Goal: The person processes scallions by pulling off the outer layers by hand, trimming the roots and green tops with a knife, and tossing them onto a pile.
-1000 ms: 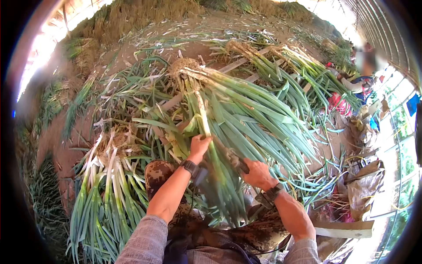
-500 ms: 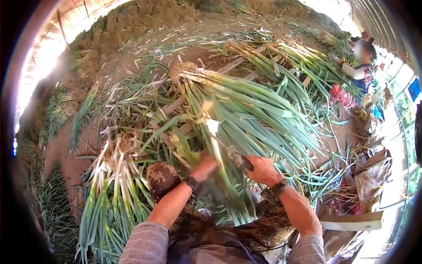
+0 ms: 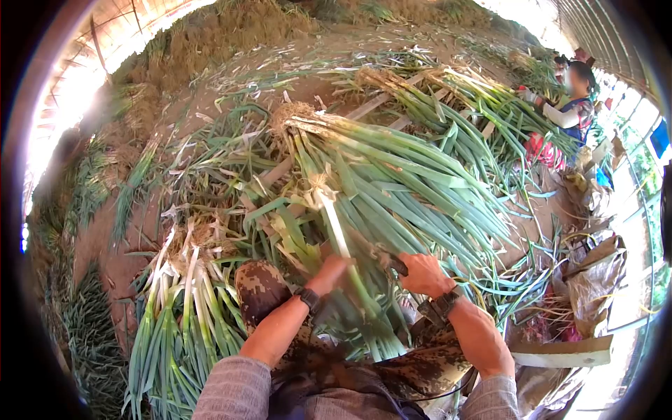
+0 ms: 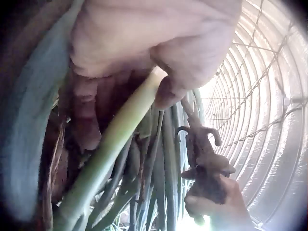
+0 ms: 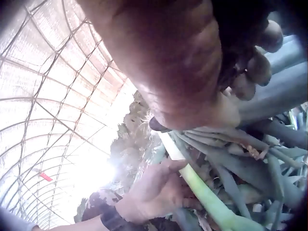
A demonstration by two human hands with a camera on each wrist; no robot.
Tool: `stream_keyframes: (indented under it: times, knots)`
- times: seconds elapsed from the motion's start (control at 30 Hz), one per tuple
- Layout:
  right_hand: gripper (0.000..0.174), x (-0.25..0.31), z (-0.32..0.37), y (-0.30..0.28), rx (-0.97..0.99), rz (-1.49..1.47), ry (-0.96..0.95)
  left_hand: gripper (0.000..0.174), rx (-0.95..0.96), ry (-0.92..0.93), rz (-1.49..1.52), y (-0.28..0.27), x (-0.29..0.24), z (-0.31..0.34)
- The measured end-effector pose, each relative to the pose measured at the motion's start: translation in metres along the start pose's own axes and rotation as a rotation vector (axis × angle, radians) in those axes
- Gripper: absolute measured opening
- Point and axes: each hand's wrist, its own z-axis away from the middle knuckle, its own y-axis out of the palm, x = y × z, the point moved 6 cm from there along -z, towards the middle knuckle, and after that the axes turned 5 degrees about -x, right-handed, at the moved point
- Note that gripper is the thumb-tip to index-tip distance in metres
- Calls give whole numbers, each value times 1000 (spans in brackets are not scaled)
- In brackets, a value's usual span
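Observation:
I sit before a heap of long green onions point(image 3: 399, 175). My left hand point(image 3: 334, 269) grips one green onion point(image 3: 334, 222) by its pale stalk; its root tuft point(image 3: 319, 183) points away from me and its leaves trail over my lap. The left wrist view shows fingers point(image 4: 86, 115) curled round that stalk point(image 4: 115, 144). My right hand point(image 3: 424, 273) is just right of it, fist closed on a dark tool point(image 3: 389, 261) held against the leaves. In the right wrist view the left hand point(image 5: 156, 190) clasps the stalk point(image 5: 202, 192).
A bundle of trimmed white-stalked onions point(image 3: 178, 308) lies at my left, beside my camouflage-clad knee point(image 3: 257, 283). More onion heaps point(image 3: 455, 98) lie beyond. Another person point(image 3: 570, 98) sits at the far right. Bags and cardboard point(image 3: 584, 294) crowd the right; trimmings litter the dirt floor point(image 3: 105, 238).
The held onion has slid toward me, its root end drawn out of the heap. My left hand has dropped lower and nearer; the right hand has barely shifted.

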Motion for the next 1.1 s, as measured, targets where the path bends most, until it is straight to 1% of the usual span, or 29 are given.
stream_keyframes:
  times: [0.03, 0.07, 0.1, 0.13, 0.2, 0.23, 0.3, 0.33, 0.4, 0.53, 0.6, 0.63, 0.7, 0.8, 0.87, 0.9, 0.93, 1.0, 1.07, 1.1]
  knots:
    - [31, -3, -1, 3, -1, -3, 2, 28, -26, -49, 5, -2, -3, 4]
    - [30, -4, -2, 0, -75, -62, -22, 28, -25, -49, 3, 0, -6, 7]
    - [30, 0, -4, -7, -146, -119, -48, 30, -2, -6, -27, 2, -8, 8]
    - [30, 3, -4, -9, -143, -117, -52, 32, 19, 37, -54, 4, -9, 9]
    - [31, 16, -4, -17, -233, -151, -117, 33, 14, 38, -83, 4, -10, 13]
    - [31, 16, -6, -17, -231, -153, -114, 34, 13, 38, -116, 5, -11, 16]
    - [34, 11, -11, -5, -35, -86, -5, 34, 22, 19, -66, 9, -11, 23]
    - [34, 11, -12, -4, -35, -86, -3, 34, 30, 4, -14, 11, -11, 25]
    - [35, 6, -14, -7, -51, -76, 67, 35, 20, -13, -35, 10, -14, 25]
    - [35, 6, -18, -9, -47, -89, 40, 37, 21, -17, -11, 11, -14, 33]
    - [36, 3, -17, 1, 82, -28, 45, 37, 31, -13, -3, 11, -13, 32]
    - [36, 1, -17, 4, 85, -26, 47, 38, 42, -9, 6, 11, -11, 31]
    - [27, 4, -19, 3, -17, -49, 7, 39, 35, -5, 5, 10, -7, 29]
    - [27, 10, -23, -1, -57, -95, -22, 40, 38, -6, 33, 8, -5, 28]
    - [28, 9, -23, 2, -19, -64, -23, 40, 57, -14, 51, 8, -6, 28]
    - [28, 10, -23, 3, 18, -35, -22, 39, 67, -5, 48, 8, -5, 28]
    - [28, 13, -23, 1, 16, -34, -23, 37, 76, 5, 45, 8, -5, 27]
    - [30, 17, -26, -8, -54, -89, 0, 33, 92, -5, 97, 5, -3, 26]
    - [30, 20, -27, -10, -68, -95, -17, 30, 107, -12, 145, 2, -2, 25]
    - [30, 21, -26, -11, -85, -106, -24, 27, 122, -46, 185, 2, 1, 24]
